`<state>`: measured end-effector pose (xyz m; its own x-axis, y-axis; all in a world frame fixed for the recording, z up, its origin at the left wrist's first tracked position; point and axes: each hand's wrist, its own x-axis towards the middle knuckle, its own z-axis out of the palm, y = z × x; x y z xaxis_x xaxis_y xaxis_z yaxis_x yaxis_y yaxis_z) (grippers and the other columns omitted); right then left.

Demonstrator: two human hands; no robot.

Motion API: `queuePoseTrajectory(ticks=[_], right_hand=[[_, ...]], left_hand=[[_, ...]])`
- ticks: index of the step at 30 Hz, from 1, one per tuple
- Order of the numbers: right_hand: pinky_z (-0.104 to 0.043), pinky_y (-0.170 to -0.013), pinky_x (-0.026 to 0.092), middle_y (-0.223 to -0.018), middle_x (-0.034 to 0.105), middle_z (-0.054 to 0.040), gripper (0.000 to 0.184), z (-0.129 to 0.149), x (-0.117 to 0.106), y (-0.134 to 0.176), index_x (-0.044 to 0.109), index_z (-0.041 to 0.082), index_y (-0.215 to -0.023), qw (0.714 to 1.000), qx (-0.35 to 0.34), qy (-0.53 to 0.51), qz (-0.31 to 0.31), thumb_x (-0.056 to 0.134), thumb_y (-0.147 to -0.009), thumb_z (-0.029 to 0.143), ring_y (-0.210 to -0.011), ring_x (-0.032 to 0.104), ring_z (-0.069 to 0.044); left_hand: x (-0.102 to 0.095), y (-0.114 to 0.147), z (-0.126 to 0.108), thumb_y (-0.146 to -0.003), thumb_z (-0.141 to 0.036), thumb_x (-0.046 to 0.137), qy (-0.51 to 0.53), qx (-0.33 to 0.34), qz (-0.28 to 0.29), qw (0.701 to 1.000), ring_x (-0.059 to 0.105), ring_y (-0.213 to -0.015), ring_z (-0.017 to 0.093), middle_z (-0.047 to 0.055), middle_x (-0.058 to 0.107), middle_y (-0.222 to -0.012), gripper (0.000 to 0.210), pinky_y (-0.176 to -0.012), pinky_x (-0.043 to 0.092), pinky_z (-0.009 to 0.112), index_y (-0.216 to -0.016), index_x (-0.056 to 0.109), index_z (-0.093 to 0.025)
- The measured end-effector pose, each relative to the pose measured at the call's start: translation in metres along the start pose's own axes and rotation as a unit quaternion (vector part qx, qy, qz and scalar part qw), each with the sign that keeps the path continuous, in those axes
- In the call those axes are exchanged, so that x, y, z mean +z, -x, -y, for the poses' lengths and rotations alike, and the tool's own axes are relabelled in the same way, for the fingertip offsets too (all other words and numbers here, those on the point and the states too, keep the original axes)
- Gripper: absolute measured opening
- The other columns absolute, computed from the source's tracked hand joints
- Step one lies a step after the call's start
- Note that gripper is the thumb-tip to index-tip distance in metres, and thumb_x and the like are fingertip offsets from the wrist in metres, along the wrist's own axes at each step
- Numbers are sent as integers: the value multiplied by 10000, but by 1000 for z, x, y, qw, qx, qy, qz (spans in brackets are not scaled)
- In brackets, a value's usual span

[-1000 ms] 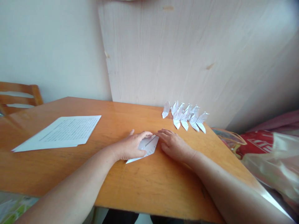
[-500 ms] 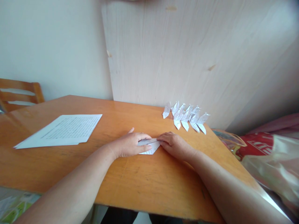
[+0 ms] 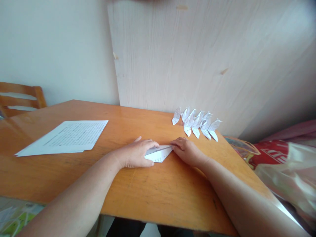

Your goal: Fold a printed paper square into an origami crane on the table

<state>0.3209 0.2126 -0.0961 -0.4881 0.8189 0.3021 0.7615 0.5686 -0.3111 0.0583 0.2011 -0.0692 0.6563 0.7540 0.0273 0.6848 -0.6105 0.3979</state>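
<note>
A small piece of folded white paper (image 3: 161,154) with printed characters lies on the table in front of me, its lower edge angled. At its left end is my left hand (image 3: 138,153), thumb along the near side and fingers over the far side, closed on the paper. My right hand (image 3: 185,150) grips the pointed right tip with fingers pressed together. The fingertips of both hands partly cover the paper's ends. Beyond my right hand stand several folded paper figures (image 3: 197,126) with pointed tips, grouped in rows.
A stack of printed sheets (image 3: 74,136) lies on the left of the wooden table (image 3: 138,194). A wooden chair (image 3: 22,98) stands at the far left. Beyond the table's right edge are a red bag (image 3: 271,154) and pale plastic (image 3: 293,177). A board (image 3: 172,59) rises behind the table.
My right hand has slid slightly right along the paper to its tip. My left thumb has moved down from the paper's face towards its near edge, so more of the paper shows.
</note>
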Motion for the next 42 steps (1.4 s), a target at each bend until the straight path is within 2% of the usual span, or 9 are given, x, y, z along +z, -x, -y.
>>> queuePoseTrajectory(ticks=[3,7,11,17,21,26,32,35,42], right_hand=[[-336,-889,489,-1066,707,-99,285,-6,4,-1,722,165,-1058,999,15,-28,-18,484,-904,142,-980,642,-213],[-369,-940,489,-1117,707,-81,310,-10,6,0,717,200,-1084,997,22,-72,-24,476,-895,147,-1033,642,-230],[-381,-975,476,-1180,686,-77,344,-6,2,2,675,212,-1190,994,10,-108,2,454,-927,196,-1074,626,-230],[-386,-948,463,-1133,693,-68,470,-3,5,2,643,221,-1233,999,-5,-40,23,596,-773,137,-1048,612,-252],[-357,-906,463,-1029,712,-60,312,-3,7,1,693,223,-1120,999,-27,-32,12,536,-862,146,-987,627,-223],[-334,-860,476,-1007,717,-60,226,-1,2,0,701,211,-1046,994,-9,-108,-24,509,-928,204,-938,640,-204],[-309,-775,498,-983,717,-43,217,-1,0,-1,692,198,-1036,970,58,-238,-6,510,-930,250,-890,646,-194],[-317,-783,493,-992,718,-44,227,-1,1,-1,693,191,-1047,965,75,-252,16,516,-925,266,-889,644,-198],[-309,-764,474,-967,706,-36,210,-2,1,0,693,193,-993,962,89,-257,21,518,-912,276,-871,627,-194]], left_hand=[[1,0,2,-732,-283,616,20,-1,1,1000,577,-1088,267,16,645,-1221,577,-961,430,371,-1304,553,-331],[1,-1,1,-779,-298,589,84,-8,-7,996,597,-1087,243,28,639,-1257,515,-917,447,317,-1294,587,-289],[-2,-3,0,-889,-382,501,157,-21,-16,987,636,-1000,221,12,696,-1161,384,-838,459,289,-1233,640,-281],[-4,-4,2,-906,-424,504,179,3,-34,983,650,-909,213,1,742,-962,340,-768,455,269,-1111,713,-251],[0,-5,8,-907,-427,516,183,5,-54,982,663,-924,215,2,752,-974,344,-768,473,269,-1129,717,-257],[0,-9,17,-924,-486,516,221,-7,-124,967,665,-1022,231,32,739,-1109,374,-851,501,313,-1125,710,-238],[-6,-13,27,-959,-589,419,318,-85,-288,899,697,-923,234,130,742,-995,554,-877,526,376,-1063,677,-110],[-5,-15,31,-948,-620,414,336,-108,-308,884,701,-834,232,138,737,-931,581,-812,544,383,-1013,675,-104],[-2,-17,35,-936,-643,415,334,-118,-309,883,693,-811,223,124,732,-901,585,-785,542,368,-987,676,-121]])
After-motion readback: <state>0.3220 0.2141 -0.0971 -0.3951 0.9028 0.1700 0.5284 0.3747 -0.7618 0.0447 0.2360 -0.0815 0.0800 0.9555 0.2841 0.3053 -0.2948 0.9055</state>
